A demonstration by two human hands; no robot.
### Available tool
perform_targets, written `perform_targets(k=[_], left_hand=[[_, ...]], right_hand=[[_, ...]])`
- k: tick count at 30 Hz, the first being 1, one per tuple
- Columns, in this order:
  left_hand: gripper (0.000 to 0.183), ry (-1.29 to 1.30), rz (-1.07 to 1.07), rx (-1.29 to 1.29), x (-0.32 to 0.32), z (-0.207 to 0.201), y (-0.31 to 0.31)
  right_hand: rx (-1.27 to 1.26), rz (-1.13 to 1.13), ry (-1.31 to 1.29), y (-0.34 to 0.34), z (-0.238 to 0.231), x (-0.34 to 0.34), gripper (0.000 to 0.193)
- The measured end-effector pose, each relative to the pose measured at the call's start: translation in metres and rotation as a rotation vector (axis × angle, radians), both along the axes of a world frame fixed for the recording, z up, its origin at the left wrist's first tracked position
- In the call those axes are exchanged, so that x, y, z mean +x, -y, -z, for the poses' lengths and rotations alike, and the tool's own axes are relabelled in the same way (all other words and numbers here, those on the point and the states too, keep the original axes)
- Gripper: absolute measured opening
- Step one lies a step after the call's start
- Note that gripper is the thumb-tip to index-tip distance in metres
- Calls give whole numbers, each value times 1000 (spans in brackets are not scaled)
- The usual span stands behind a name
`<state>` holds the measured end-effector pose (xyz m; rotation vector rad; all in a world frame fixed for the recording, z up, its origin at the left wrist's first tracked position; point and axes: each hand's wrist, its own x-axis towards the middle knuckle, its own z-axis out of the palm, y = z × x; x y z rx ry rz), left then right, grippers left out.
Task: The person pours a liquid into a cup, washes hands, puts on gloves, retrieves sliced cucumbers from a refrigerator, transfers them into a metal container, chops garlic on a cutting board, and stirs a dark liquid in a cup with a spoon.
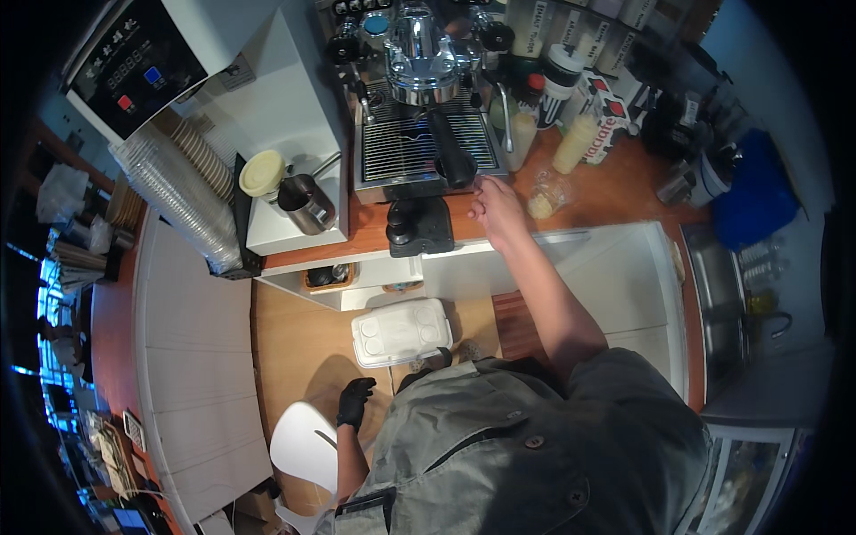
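My right hand [497,214] is bare and reaches to the front edge of the espresso machine [422,71]. Its fingers are loosely bent and apart, with nothing visible in them. They are nearest to the black handle of the portafilter [456,165], which sits in the machine and points toward me; whether they touch it I cannot tell. Below the handle, a black tamper [400,223] stands on a black tamping mat [434,227] at the counter's edge. My left hand [356,401], in a black glove, hangs low over the floor, fingers slightly curled and apart, holding nothing visible.
A steel milk pitcher [308,203] and a lidded tub [262,174] stand left of the machine, beside stacked clear cups [183,192]. Bottles and a carton [608,116] crowd the right. A white lidded bin [401,332] and white chair [303,446] are below.
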<state>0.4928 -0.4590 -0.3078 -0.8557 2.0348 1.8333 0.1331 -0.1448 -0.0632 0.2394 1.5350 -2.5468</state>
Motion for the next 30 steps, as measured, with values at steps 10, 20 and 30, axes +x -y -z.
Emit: perform_targets(k=[10,20,30], left_hand=[[35,15,128,34,-50,24,39],[38,-5,284,37,-85,25,16],[40,39,209,38,-58,27,14]], right_hand=[[111,226,-113,-108,-44,68,11],[631,463,-194,-186,-39,40,19],[1191,397,-244,-201,-35,14,23]])
